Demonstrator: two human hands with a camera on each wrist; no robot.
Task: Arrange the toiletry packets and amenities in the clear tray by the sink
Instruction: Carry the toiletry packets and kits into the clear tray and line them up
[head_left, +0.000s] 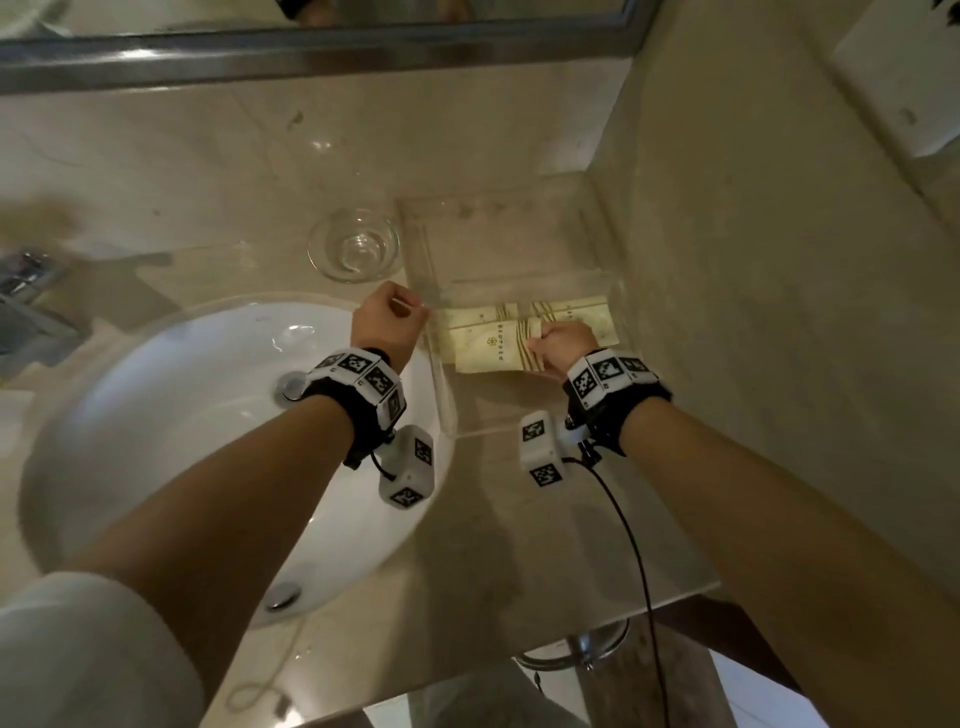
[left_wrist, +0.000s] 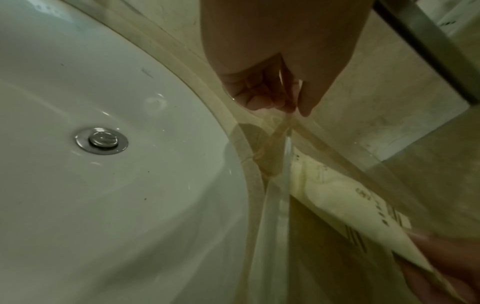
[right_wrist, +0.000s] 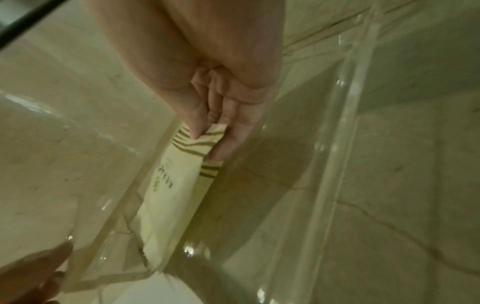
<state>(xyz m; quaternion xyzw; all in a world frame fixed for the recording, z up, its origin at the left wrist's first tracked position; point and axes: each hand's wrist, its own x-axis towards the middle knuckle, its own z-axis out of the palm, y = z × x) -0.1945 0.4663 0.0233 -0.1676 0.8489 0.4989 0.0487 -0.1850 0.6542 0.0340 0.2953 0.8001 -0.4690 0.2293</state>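
Head view: packet (head_left: 491, 345) under right hand (head_left: 563, 345)

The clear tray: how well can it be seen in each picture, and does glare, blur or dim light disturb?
Head view: dim, warm light; the clear tray shows only by faint edges and reflections, straight lines bend. Left wrist view: its wall is a pale streak, the packet behind it blurred. Right wrist view: small glare spots on the wall, overall soft.
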